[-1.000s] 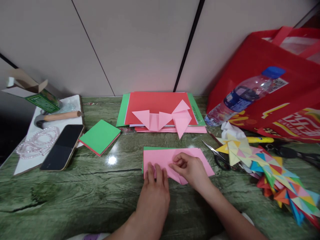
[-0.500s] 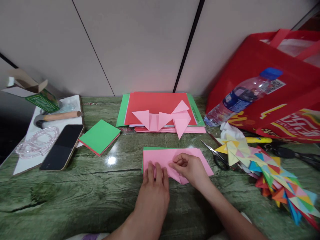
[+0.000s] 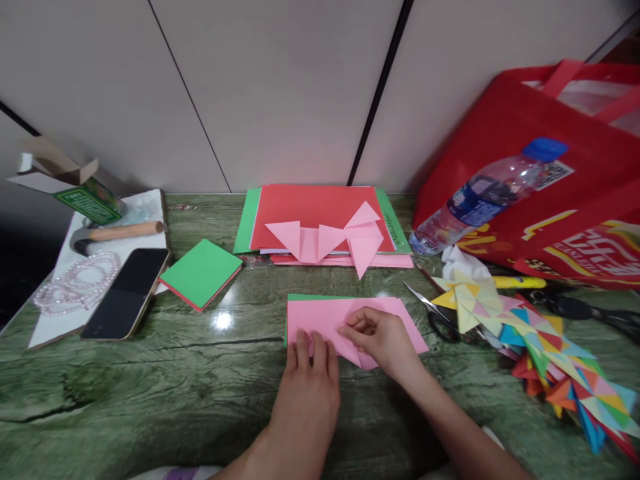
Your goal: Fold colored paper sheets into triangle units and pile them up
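The pink paper [image 3: 320, 315] lay flat on the green table [image 3: 150, 390], its long axis running from 9 to 3 o'clock, on top of a green sheet [image 3: 305, 297] that showed only along the far edge. The left hand [image 3: 309, 383] rested at the paper's 6 o'clock edge, fingers stretched out flat and pressing down, closed on nothing. The right hand [image 3: 384, 337], toward 4 o'clock and the nearer to the folded corner, was curled, with thumb and forefinger seemingly pinching a flap. Both hands covered the crease itself, so its line and the exact pinch were hard to make out.
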`<state>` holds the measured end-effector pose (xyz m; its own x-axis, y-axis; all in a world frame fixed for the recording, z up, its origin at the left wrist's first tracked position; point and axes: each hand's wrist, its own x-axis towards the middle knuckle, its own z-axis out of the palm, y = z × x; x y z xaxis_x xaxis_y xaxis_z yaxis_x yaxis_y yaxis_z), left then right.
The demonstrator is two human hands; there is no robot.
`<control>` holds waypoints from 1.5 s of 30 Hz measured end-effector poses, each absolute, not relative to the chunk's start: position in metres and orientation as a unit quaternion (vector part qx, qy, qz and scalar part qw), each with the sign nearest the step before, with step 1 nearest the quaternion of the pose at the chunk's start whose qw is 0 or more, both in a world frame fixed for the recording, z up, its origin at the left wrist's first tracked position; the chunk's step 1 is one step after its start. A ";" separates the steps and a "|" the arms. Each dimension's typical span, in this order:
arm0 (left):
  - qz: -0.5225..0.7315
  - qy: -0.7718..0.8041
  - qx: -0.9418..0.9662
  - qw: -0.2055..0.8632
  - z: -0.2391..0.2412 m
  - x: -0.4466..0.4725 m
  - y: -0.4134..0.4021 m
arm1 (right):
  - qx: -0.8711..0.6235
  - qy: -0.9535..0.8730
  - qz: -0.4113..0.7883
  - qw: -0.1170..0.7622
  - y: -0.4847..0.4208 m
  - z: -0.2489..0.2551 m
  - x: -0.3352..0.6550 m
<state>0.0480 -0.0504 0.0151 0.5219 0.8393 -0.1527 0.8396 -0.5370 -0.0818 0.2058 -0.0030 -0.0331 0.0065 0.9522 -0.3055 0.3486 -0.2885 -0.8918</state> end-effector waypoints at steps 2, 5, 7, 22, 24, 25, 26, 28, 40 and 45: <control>-0.078 0.483 0.872 0.000 0.016 0.048 -0.050 | -0.639 -0.513 0.481 0.313 -0.003 -0.032 0.205; -0.071 0.490 0.869 0.000 0.015 0.048 -0.050 | -0.640 -0.515 0.476 0.313 -0.004 -0.030 0.205; -0.080 0.495 0.865 0.003 0.015 0.048 -0.050 | -0.641 -0.513 0.478 0.312 -0.004 -0.029 0.204; -0.136 0.506 0.851 0.046 0.014 0.052 -0.051 | -0.656 -0.527 0.456 0.291 -0.004 -0.028 0.203; -0.143 0.507 0.849 0.046 0.015 0.052 -0.051 | -0.655 -0.526 0.458 0.291 -0.004 -0.028 0.203; -0.145 0.506 0.849 0.047 0.015 0.052 -0.050 | -0.655 -0.527 0.457 0.290 -0.004 -0.028 0.203; -0.146 0.505 0.849 0.048 0.016 0.052 -0.050 | -0.655 -0.529 0.455 0.290 -0.004 -0.028 0.203; -0.144 0.504 0.850 0.050 0.015 0.052 -0.049 | -0.657 -0.533 0.448 0.290 -0.004 -0.029 0.203; -0.114 0.510 0.851 0.060 0.011 0.050 -0.050 | -0.663 -0.535 0.437 0.290 -0.002 -0.027 0.202; -0.133 0.505 0.851 0.045 0.013 0.050 -0.048 | -0.666 -0.542 0.427 0.285 -0.003 -0.028 0.203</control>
